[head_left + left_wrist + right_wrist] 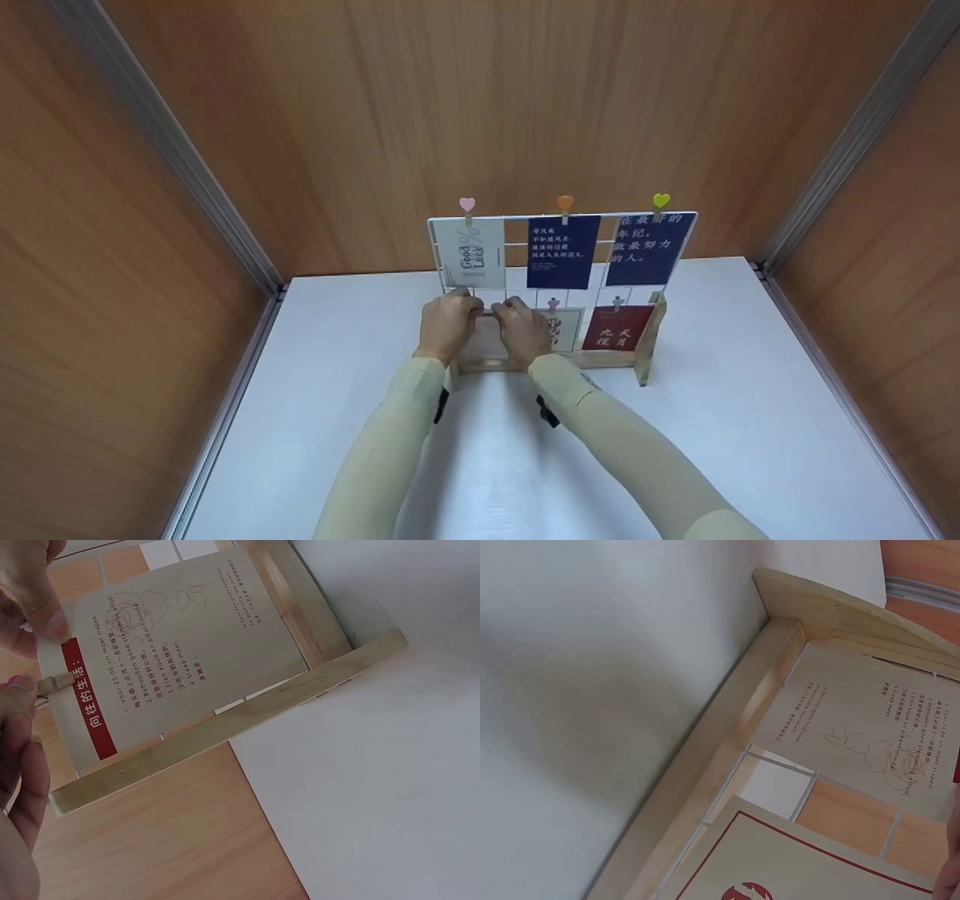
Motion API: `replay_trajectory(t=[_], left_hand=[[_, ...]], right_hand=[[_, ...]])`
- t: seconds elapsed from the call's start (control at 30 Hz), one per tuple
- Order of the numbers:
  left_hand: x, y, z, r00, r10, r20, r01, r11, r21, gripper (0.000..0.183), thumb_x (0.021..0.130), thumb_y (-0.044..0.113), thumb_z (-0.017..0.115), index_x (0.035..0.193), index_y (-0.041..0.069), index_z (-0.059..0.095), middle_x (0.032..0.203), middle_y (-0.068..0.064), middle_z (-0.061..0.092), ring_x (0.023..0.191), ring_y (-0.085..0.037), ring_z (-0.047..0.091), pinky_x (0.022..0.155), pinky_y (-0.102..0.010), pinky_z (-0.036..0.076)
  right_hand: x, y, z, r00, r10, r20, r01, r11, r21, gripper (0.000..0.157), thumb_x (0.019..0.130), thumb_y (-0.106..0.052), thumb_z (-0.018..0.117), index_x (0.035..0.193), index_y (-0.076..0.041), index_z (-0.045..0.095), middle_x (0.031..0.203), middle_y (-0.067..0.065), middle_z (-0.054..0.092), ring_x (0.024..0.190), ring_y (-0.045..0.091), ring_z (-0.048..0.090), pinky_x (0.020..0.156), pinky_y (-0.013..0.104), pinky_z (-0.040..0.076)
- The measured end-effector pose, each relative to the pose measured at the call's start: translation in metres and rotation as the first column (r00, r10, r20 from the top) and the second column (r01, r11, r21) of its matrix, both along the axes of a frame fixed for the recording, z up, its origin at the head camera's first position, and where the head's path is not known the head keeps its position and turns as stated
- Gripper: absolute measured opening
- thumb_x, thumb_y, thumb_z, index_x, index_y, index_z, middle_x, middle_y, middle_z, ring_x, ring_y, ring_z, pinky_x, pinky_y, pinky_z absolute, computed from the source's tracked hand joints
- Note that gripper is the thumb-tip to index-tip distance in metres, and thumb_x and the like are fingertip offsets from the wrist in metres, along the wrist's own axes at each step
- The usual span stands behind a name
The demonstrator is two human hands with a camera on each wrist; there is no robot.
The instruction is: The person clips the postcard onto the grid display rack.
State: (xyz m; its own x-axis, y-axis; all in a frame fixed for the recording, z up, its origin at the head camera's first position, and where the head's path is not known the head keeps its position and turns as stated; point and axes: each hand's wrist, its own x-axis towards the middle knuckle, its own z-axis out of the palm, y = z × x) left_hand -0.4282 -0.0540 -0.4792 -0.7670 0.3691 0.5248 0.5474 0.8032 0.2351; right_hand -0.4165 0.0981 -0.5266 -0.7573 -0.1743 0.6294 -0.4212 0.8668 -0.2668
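My left hand (448, 324) pinches a small wooden clothespin (57, 682) with a pink end, at the top edge of a cream card (217, 637). This card has a red title band, lines of text and a rose line drawing. Its other top corner is pinched by my right hand (523, 330), thumb flat on the front. Behind the card runs the white wire grid (517, 244), held upright in a wooden stand (225, 724). Just right of my right hand hangs a pale card with a red border (780, 862). My fingers are mostly cut off in the right wrist view.
Along the grid's top hang a white Good Luck card (480, 262) and navy cards (562, 262) under heart clothespins (565, 202). A dark red card (619, 330) hangs lower right. The rack stands on a white table (345, 360) before a wooden wall (480, 97).
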Motion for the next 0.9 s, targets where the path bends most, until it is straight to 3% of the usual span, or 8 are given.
replay_trajectory(t=[0.67,0.9], left_hand=[[0.0075,0.0037,-0.0027,0.993,0.078,-0.085,-0.084,0.994,-0.07,0.005,0.089,0.011,0.074,0.09,0.013,0.079,0.085,-0.002,0.072,0.065,-0.02,0.069,0.056,-0.034,0.055],[0.0097,0.0045,-0.0031,0.994,0.093,-0.055,-0.096,0.994,-0.06,0.007,0.092,0.012,0.072,0.094,0.013,0.078,0.088,-0.004,0.073,0.068,-0.021,0.07,0.058,-0.035,0.056]], right_hand=[[0.0003,-0.0013,0.0024,1.0,-0.008,0.006,0.008,1.0,0.018,0.007,0.093,-0.011,0.069,0.097,-0.008,0.074,0.088,0.009,0.067,0.065,0.023,0.068,0.055,0.034,0.055],[0.0015,0.0008,0.0042,1.0,-0.003,0.002,0.003,1.0,0.031,0.006,0.093,-0.011,0.069,0.097,-0.008,0.073,0.089,0.009,0.066,0.062,0.024,0.067,0.053,0.035,0.054]])
